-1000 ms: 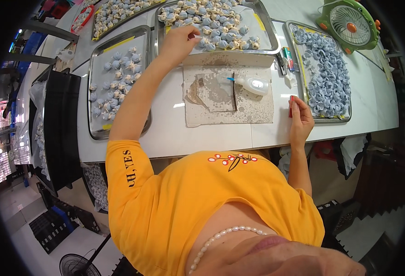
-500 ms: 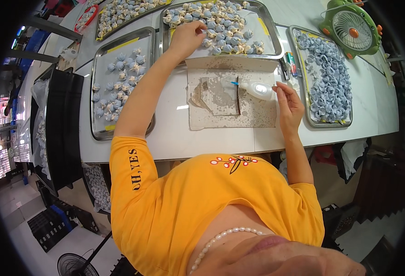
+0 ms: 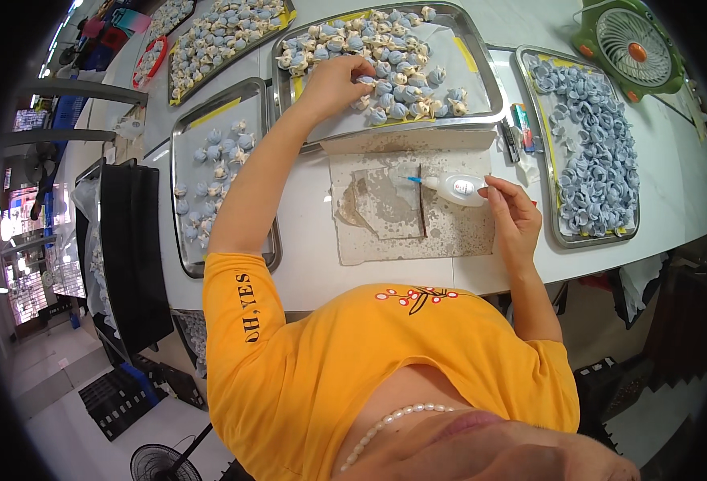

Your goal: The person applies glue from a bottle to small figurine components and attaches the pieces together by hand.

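Note:
My left hand (image 3: 339, 86) is at the near left part of a metal tray (image 3: 494, 80) holding many small blue-and-cream flower-like pieces (image 3: 385, 67). Its thumb and fingers are pinched together on one such piece, mostly hidden by the fingertips. On the right, my right hand (image 3: 517, 218) grips the base of a white squeeze bottle (image 3: 459, 189) between thumb and fingers. The bottle lies nearly level, its blue tip (image 3: 414, 179) pointing left across a dark thin stick (image 3: 423, 210). Beneath them is a stained pale board (image 3: 465, 232).
Another tray (image 3: 178, 152) with fewer pieces stands left, partly behind my left forearm. A tray (image 3: 563, 238) of loose blue petals stands right, near a green fan (image 3: 630, 48). A further full tray (image 3: 223, 36) and red basket (image 3: 149, 61) lie far left. A black rack (image 3: 133, 256) flanks the table.
The whole view has shifted, so the table sits lower in it. My left fingertips have come down among the pieces. My right hand keeps the bottle over the board.

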A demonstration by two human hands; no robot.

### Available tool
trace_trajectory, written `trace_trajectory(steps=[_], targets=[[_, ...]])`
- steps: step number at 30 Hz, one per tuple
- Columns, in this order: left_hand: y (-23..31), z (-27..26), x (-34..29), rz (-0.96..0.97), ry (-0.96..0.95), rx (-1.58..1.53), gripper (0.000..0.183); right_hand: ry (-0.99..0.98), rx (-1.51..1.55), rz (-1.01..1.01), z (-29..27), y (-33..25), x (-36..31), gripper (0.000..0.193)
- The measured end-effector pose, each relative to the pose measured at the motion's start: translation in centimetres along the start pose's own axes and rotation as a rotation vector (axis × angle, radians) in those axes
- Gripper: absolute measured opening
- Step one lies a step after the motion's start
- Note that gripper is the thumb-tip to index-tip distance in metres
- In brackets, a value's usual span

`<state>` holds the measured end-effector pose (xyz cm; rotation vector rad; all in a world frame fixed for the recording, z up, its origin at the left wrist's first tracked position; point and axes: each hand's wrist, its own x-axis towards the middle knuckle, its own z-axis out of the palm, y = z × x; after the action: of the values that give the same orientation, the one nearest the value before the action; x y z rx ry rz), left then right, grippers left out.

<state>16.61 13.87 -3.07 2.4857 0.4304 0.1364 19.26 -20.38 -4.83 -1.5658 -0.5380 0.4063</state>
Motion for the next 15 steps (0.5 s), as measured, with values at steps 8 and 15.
trace_trajectory(steps=[8, 15], targets=[[0.2, 0.2, -2.1, 0.02, 0.095, -0.54, 0.027, -0.023, 0.087, 0.065, -0.3, -0.3, 0.0, 0.02], [1.0, 0.0, -2.8, -0.005, 0.074, -0.657, 0.037, -0.034, 0.125, 0.094, -0.5, -0.4, 0.0, 0.021]])
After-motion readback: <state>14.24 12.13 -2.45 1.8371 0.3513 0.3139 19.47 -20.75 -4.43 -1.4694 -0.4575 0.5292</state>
